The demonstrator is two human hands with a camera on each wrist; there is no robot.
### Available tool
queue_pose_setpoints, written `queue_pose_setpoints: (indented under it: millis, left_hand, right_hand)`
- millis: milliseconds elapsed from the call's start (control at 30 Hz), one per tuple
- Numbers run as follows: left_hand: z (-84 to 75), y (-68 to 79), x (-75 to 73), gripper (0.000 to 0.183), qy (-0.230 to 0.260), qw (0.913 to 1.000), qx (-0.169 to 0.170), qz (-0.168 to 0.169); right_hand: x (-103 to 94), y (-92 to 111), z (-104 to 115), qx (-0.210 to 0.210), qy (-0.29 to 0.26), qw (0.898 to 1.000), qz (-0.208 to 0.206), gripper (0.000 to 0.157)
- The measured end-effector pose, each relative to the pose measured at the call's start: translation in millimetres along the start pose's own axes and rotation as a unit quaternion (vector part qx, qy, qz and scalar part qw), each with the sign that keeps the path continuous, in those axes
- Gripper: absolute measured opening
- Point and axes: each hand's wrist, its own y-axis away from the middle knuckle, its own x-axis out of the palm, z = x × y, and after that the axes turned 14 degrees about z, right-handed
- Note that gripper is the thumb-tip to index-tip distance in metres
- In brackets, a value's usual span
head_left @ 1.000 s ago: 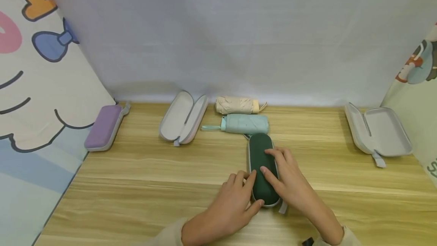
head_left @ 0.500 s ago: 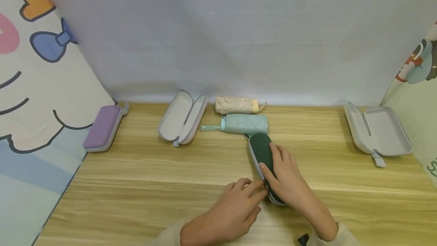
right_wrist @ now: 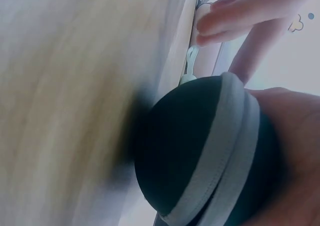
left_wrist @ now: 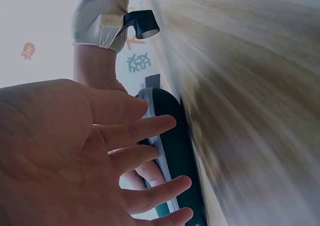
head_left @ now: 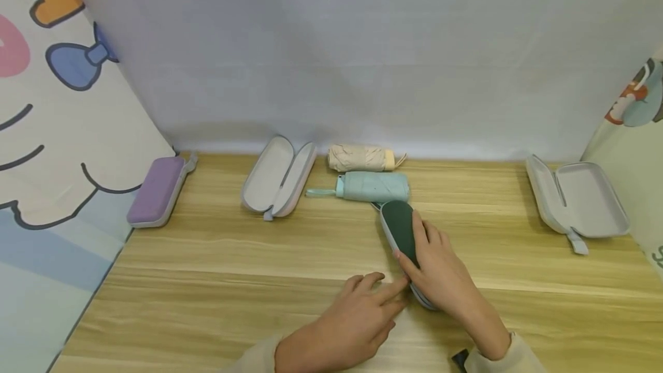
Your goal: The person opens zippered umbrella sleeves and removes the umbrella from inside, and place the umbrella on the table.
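Nearest, the left hand (head_left: 357, 318) has its fingers spread beside the green case's lower edge, its grip released; whether a fingertip touches is hard to tell. The right hand (head_left: 442, 263) now wraps the green case (head_left: 397, 224), grasping it with thumb on one side and fingers across the top. A second ago the case lay flatter, with both hands' fingertips on it; now it is tilted on the worktop (head_left: 207, 292), its pale zip edge (right_wrist: 220, 156) facing the left hand. That seems to leave the steadying to the right hand and the zip within the left's reach. Just beyond lie the teal umbrella (head_left: 375, 186) and cream umbrella (head_left: 357, 158), unmoved.
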Motion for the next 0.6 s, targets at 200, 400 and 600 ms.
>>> queue_pose_setpoints:
  millis: [200,400,600]
  left_hand:
    - [0.4,-0.1,-0.7,0.035,-0.008,1.0000,-0.002,0.003]
    - [3.2,-1.4,0.1,0.036,-0.011,0.9999,-0.003,0.008]
    - [5.1,-2.4,-0.5,0.035,0.004,0.9999,0.001,0.012]
  right_hand:
    - [-0.7,0,-2,0.001,-0.016,1.000,0.004,0.081]
    - [-5.2,0,-7,-0.018,-0.060,0.998,0.014,0.080]
    - [-10.8,-1,-13,-0.037,-0.107,0.993,0.019,0.077]
